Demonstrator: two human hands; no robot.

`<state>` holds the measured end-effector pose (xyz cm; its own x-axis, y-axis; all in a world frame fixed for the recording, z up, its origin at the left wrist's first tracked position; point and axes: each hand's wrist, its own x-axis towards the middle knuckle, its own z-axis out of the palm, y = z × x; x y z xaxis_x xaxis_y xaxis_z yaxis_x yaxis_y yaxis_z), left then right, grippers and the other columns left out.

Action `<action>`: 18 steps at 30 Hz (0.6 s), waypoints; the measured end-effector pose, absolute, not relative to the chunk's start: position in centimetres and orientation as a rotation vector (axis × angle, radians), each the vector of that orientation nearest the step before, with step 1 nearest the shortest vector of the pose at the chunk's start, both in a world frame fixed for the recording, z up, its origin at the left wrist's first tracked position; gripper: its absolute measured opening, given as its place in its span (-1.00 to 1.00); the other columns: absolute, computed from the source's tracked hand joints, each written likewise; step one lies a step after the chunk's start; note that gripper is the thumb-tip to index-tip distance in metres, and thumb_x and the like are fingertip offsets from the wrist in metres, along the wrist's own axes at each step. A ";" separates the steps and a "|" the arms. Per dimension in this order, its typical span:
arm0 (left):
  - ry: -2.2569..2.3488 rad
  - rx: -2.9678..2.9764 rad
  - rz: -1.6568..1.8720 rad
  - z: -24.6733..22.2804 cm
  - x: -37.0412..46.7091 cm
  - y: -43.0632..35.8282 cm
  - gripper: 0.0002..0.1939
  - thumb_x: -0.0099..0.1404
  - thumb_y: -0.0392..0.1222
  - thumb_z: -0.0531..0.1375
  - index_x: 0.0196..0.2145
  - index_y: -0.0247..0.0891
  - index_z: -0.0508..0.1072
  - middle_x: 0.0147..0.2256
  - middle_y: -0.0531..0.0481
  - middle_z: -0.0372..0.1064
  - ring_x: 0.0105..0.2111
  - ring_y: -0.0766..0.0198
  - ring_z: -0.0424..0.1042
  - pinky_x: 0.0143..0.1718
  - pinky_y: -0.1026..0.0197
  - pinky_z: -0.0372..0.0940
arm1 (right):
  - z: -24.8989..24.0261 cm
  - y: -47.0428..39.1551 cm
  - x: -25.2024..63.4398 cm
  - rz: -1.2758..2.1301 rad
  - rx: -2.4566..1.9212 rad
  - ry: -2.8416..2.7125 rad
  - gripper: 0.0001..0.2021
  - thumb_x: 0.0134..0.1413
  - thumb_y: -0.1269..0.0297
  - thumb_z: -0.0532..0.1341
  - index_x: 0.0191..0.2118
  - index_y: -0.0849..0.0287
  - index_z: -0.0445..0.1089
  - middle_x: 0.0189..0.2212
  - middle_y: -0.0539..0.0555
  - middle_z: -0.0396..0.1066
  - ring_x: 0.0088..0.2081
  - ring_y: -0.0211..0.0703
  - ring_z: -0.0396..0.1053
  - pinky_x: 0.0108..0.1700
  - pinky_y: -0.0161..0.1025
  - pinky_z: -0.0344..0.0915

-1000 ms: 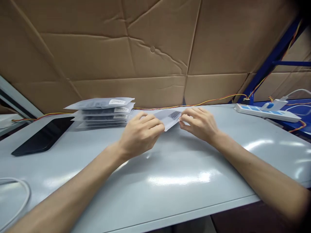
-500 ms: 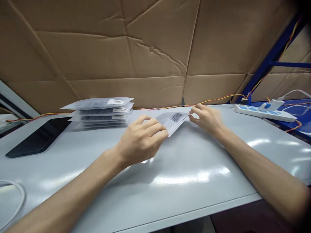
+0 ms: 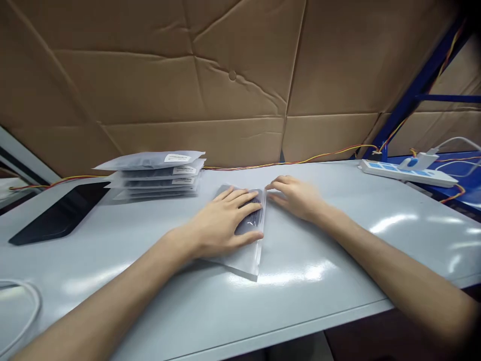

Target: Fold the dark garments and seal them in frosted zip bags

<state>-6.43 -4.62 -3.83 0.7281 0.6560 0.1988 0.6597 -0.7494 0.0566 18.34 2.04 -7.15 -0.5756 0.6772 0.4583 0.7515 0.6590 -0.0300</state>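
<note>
To the left I see a stack of pouches beside a black tablet; a power strip sits far right. My left hand lies palm-down, fingers spread, gripping nothing, partly hiding the clear pouch on the table. My right hand half curls at its edge; whether it pinches, I can't tell.

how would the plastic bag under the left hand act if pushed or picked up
The bag would probably flop at its near end, which looks thin and translucent. The dark contents may make its far part heavier. It would likely slide easily if pushed, since bag and table look glossy.
</note>
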 end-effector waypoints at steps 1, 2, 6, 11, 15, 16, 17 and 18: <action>-1.149 -2.903 -0.278 -4.0 -6.5 -4.5 -0.37 0.40 0.24 0.06 0.29 -0.13 0.27 0.39 -0.13 0.03 0.37 -0.10 0.00 0.38 -0.26 -0.15 | -7.1 2.0 18.4 -0.216 -1.144 -2.438 -0.77 0.32 0.24 0.15 0.00 0.08 0.47 -0.07 0.14 0.51 -0.05 0.02 0.45 -0.14 -0.09 0.38; -1.184 -2.902 -0.246 -4.2 -6.5 -4.4 -0.33 0.40 0.26 0.03 0.33 -0.12 0.22 0.41 -0.11 -0.04 0.40 -0.10 -0.07 0.39 -0.27 -0.19 | -7.1 2.1 18.6 -0.205 -1.180 -2.426 -0.75 0.31 0.22 0.15 0.02 0.09 0.46 -0.06 0.16 0.51 -0.04 0.04 0.45 -0.12 -0.06 0.40; -1.306 -2.878 -0.163 -4.7 -6.4 -4.2 -0.24 0.41 0.31 -0.04 0.41 -0.13 0.05 0.44 -0.09 -0.21 0.43 -0.14 -0.23 0.39 -0.29 -0.27 | -7.2 2.5 19.8 -0.163 -1.319 -2.363 -0.71 0.29 0.17 0.17 0.03 0.12 0.47 -0.03 0.22 0.48 0.00 0.11 0.44 -0.04 0.03 0.42; -1.415 -2.875 -0.057 -4.8 -6.0 -3.9 -0.22 0.40 0.34 -0.06 0.42 -0.11 0.02 0.43 -0.10 -0.19 0.41 -0.14 -0.15 0.38 -0.28 -0.22 | -7.2 2.8 20.4 -0.083 -1.371 -2.323 -0.71 0.27 0.16 0.17 0.00 0.16 0.48 -0.03 0.25 0.48 0.04 0.15 0.41 0.01 0.08 0.41; -1.459 -2.889 -0.060 -4.3 -5.7 -3.9 -0.22 0.37 0.35 -0.02 0.39 -0.11 0.10 0.41 -0.13 -0.08 0.39 -0.21 -0.06 0.32 -0.32 -0.06 | -6.8 2.6 20.2 -0.053 -1.413 -2.341 -0.70 0.28 0.17 0.16 0.00 0.20 0.48 -0.03 0.25 0.47 0.06 0.16 0.39 0.06 0.09 0.38; -1.459 -2.890 -0.077 -4.1 -5.7 -3.9 -0.25 0.38 0.33 -0.03 0.38 -0.11 0.14 0.40 -0.13 -0.03 0.37 -0.21 -0.01 0.30 -0.31 -0.02 | -6.8 2.5 20.2 -0.047 -1.421 -2.344 -0.69 0.28 0.18 0.15 0.01 0.20 0.48 -0.02 0.25 0.46 0.06 0.15 0.39 0.07 0.08 0.38; -1.460 -2.885 -0.102 -4.0 -5.7 -3.8 -0.29 0.40 0.30 -0.04 0.36 -0.10 0.18 0.38 -0.12 0.04 0.34 -0.20 0.06 0.27 -0.30 0.03 | -6.7 2.5 20.2 -0.035 -1.428 -2.341 -0.69 0.28 0.17 0.15 0.02 0.20 0.48 -0.01 0.25 0.44 0.05 0.14 0.40 0.06 0.07 0.38; -1.471 -2.876 -0.136 -3.9 -5.8 -3.8 -0.35 0.43 0.26 -0.06 0.33 -0.10 0.24 0.34 -0.09 0.14 0.29 -0.16 0.15 0.24 -0.27 0.10 | -6.7 2.5 20.2 -0.018 -1.434 -2.332 -0.69 0.28 0.17 0.15 0.02 0.18 0.47 0.00 0.24 0.43 0.04 0.11 0.41 0.06 0.05 0.38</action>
